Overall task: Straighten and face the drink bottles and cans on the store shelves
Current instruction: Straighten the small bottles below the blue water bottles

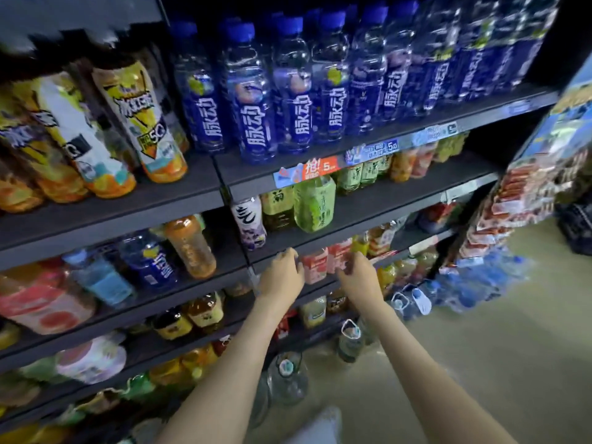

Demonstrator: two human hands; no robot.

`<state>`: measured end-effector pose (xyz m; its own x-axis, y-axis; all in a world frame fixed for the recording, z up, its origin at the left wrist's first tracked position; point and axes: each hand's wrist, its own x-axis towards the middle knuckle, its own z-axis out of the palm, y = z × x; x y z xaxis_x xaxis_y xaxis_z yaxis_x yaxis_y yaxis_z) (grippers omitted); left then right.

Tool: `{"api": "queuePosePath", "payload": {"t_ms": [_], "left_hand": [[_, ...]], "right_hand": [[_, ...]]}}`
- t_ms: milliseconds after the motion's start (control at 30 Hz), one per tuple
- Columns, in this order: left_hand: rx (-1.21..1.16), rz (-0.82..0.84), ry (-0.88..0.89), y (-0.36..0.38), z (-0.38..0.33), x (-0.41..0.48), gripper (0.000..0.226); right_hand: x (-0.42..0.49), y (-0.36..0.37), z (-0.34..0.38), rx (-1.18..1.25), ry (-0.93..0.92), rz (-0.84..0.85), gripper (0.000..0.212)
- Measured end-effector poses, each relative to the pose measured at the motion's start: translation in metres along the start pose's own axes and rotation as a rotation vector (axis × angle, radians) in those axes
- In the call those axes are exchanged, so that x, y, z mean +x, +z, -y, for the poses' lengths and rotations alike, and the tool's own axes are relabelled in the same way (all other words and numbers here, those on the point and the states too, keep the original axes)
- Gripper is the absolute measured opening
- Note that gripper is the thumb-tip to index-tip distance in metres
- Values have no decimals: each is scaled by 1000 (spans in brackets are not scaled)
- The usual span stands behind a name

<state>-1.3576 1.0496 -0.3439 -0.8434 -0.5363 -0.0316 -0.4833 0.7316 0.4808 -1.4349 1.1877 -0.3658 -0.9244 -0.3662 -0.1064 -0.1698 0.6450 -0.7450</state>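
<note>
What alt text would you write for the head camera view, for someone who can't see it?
A person's left hand and right hand reach pink-labelled plastic drink bottles on dark grey store shelves. Rows of blue-capped clear plastic bottles fill the highest shelf in view; other shelves hold mixed colourful drinks.

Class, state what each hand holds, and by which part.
Right hand grips a pink-labelled bottle by its side; left hand touches the neighbouring pink bottle, grip unclear.

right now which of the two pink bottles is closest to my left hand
The paler pink bottle, left of the pair, beside the left hand; the redder pink bottle sits by the right hand.
</note>
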Motion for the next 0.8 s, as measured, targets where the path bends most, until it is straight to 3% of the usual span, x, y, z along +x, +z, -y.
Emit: {"api": "queuePosePath", "payload": {"t_ms": [200, 367, 467, 567, 633, 800], "left_hand": [[-25, 29, -76, 23, -30, 58, 27], [-282, -132, -168, 38, -39, 96, 63], [-446, -179, -170, 49, -37, 115, 79], [-529, -194, -147, 59, -37, 131, 84], [-581, -231, -129, 67, -37, 136, 86], [-613, -362, -69, 82, -40, 120, 78]], "right_hand": [[62, -9, -4, -42, -32, 36, 50], [105, -1, -14, 92, 13, 88, 79], [133, 5, -7, 261, -61, 113, 95], [167, 7, 8, 452, -209, 200, 112], [186, 8, 16, 498, -268, 277, 109], [199, -6, 9, 391, -277, 323, 118]]}}
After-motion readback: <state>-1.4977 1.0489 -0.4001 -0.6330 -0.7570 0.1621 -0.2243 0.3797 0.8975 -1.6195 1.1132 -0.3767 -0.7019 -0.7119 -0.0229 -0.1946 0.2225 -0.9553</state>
